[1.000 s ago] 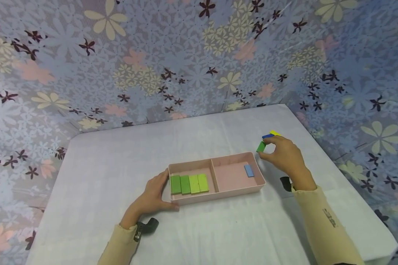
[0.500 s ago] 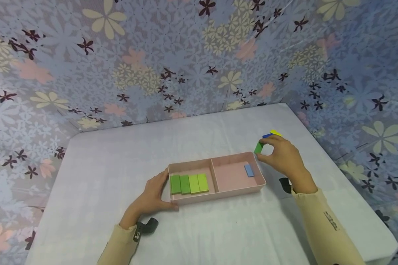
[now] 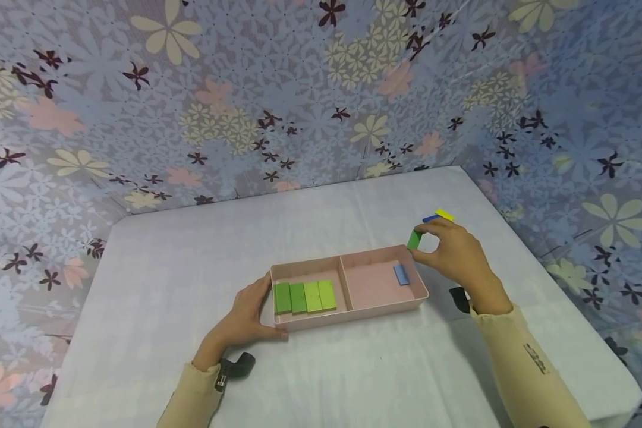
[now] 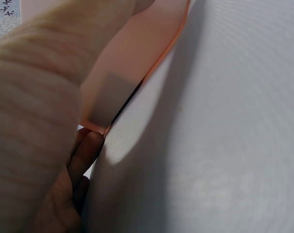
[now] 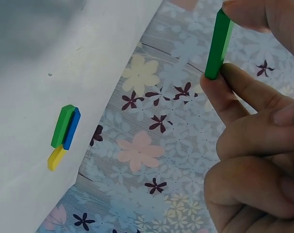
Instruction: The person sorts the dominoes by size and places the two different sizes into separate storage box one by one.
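Observation:
A pink two-compartment box (image 3: 348,316) sits on the table. My left hand (image 3: 244,318) holds its left end, fingers along the side and thumb along the front wall. In the left wrist view, fingertips (image 4: 92,144) touch the edge of the box. My right hand (image 3: 460,255) pinches a green block (image 5: 218,46) between thumb and fingertips, just above the box's back right corner. Several green and yellow-green blocks (image 3: 305,297) lie side by side in the left compartment. One blue block (image 3: 401,274) lies in the right compartment.
Behind the right hand, a dark blue block (image 5: 72,128), a yellow block (image 5: 56,158) and another green block (image 5: 63,125) lie close together near the table edge. Flower-patterned cloth (image 3: 299,89) rises behind the white-covered table (image 3: 182,255) and to its right.
My right hand has moved slightly left with the green block, bringing it from beside the box to its back right corner. The left hand and the box have stayed put.

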### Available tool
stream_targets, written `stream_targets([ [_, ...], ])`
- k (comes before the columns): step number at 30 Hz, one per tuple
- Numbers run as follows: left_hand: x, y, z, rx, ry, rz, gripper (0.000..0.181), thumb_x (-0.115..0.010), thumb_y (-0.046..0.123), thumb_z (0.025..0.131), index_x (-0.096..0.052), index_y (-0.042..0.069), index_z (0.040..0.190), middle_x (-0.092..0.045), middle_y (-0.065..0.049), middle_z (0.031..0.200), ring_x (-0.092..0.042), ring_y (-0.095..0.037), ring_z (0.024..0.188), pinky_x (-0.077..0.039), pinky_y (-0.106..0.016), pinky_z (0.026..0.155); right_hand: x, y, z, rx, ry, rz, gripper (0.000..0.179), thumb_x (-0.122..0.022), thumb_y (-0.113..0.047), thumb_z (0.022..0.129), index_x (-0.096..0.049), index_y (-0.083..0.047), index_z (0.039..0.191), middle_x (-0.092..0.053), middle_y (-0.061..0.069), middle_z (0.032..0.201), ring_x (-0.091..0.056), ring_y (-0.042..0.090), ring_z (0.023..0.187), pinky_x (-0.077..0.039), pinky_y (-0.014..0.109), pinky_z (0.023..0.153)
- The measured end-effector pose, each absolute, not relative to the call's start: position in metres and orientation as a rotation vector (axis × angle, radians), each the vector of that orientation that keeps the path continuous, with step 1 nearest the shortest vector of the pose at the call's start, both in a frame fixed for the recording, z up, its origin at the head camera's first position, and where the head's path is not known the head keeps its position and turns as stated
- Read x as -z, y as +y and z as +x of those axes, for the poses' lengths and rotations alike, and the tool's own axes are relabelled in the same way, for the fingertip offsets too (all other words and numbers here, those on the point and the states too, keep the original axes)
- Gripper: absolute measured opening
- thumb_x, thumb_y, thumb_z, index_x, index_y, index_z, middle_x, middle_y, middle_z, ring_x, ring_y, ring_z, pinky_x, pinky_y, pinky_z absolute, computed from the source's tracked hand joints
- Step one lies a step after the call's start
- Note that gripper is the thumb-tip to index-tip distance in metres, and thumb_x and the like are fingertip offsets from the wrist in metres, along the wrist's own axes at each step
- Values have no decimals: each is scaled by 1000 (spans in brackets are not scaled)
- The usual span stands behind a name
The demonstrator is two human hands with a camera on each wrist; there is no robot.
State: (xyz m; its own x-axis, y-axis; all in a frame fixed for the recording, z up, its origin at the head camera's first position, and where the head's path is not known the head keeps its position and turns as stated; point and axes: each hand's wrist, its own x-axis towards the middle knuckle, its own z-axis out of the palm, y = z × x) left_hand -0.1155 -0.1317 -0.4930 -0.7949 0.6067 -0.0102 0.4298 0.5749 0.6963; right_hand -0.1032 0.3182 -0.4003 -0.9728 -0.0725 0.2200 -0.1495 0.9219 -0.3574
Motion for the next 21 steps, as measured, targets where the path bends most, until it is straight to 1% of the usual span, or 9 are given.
stream_targets([
  [5,493,-132,-115,-1029,2556,850,136,-89,60,63,-6,20,164,-26,-7,166,-26,-33,150,-16,-60,121,399,316,-101,-587,-2877,222,44,-86,-27,79,-73,-10,118,-65,15,124,-67,32,84,-53,44,59],
  [8,493,-132,-115,-1029,2554,842,137,-89,60,63,-6,19,164,-26,-9,166,-26,-34,150,-17,-60,121,399,315,-99,-597,-2882,256,44,-85,-28,79,-73,-10,117,-65,16,126,-67,32,83,-52,42,57],
  [10,492,-132,-114,-1029,2555,837,137,-90,60,63,-6,20,164,-25,-9,166,-26,-35,150,-16,-61,121,399,314,-99,-589,-2891,272,43,-85,-31,79,-73,-12,117,-64,17,128,-68,34,86,-53,43,59],
  [15,492,-132,-115,-1024,2558,841,136,-90,59,63,-6,24,164,-23,-7,167,-25,-35,150,-16,-61,121,399,313,-98,-595,-2940,293,43,-84,-32,80,-73,-16,118,-62,16,134,-69,38,95,-56,50,68],
  [19,492,-132,-115,-1020,2555,832,136,-89,60,63,-5,24,164,-21,-7,168,-24,-35,151,-16,-61,121,399,313,-97,-606,-2965,310,44,-85,-31,80,-73,-15,120,-62,15,134,-70,35,90,-56,49,69],
  [21,491,-132,-115,-1020,2556,833,136,-89,60,63,-5,24,164,-22,-7,167,-24,-35,150,-16,-61,121,399,312,-97,-594,-2971,335,47,-84,-32,80,-73,-15,122,-64,12,131,-70,32,88,-56,48,69],
])
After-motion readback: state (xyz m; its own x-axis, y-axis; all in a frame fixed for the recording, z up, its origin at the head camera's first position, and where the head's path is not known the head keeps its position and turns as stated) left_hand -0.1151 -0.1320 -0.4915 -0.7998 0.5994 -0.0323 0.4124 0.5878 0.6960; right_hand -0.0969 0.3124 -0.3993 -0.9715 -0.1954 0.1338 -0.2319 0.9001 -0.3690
